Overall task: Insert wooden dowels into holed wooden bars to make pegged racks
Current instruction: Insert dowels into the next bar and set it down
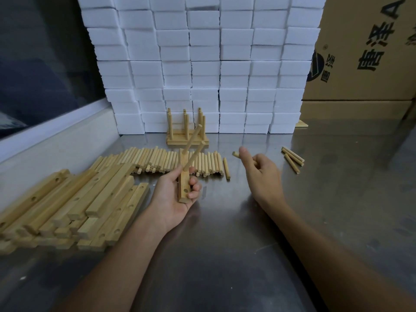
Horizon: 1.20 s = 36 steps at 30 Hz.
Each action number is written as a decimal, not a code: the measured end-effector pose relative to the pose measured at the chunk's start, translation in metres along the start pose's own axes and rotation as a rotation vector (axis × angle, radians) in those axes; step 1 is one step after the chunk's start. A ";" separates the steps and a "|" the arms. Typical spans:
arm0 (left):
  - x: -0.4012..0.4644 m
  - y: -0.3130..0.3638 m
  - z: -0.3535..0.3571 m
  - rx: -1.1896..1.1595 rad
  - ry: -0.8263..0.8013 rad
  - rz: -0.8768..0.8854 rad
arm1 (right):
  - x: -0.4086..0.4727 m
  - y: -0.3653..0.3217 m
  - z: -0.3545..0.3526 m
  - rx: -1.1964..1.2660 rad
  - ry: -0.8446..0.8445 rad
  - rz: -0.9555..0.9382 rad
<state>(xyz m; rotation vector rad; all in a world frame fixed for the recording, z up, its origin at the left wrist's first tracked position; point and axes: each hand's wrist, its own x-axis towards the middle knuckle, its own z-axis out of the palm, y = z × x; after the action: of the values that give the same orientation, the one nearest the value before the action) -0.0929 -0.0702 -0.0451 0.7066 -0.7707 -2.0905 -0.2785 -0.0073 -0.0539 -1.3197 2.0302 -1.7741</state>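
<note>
My left hand [173, 194] grips a holed wooden bar [184, 188] held above the table, pointing away from me. Two dowels [193, 154] stand slanted in its far holes, and one hole near my fingers shows open. To the right, my right hand [261, 172] pinches a single dowel [235, 154] whose tip pokes out past the thumb. A row of loose dowels [162, 162] lies behind the bar. Holed bars [74, 206] are piled at the left. Finished pegged racks [186, 131] stand stacked at the back.
The table [225, 233] is shiny metal. A wall of white foam blocks [202, 64] stands at the back, a cardboard box [364, 52] at the right. A few stray dowels [292, 158] lie at the right. A white ledge [56, 136] runs along the left.
</note>
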 end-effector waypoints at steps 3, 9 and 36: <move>0.000 0.000 0.001 0.001 0.002 0.002 | -0.008 -0.010 0.005 -0.071 -0.018 -0.011; -0.001 -0.001 0.002 0.010 0.013 0.016 | -0.022 -0.025 0.017 -0.158 -0.063 -0.069; 0.007 -0.004 -0.004 -0.056 0.004 0.026 | -0.027 -0.072 0.022 -0.523 -0.460 -0.667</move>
<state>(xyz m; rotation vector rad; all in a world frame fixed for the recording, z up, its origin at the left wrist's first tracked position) -0.0957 -0.0748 -0.0516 0.6666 -0.7133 -2.0783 -0.2124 0.0005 -0.0103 -2.5077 1.9660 -0.9268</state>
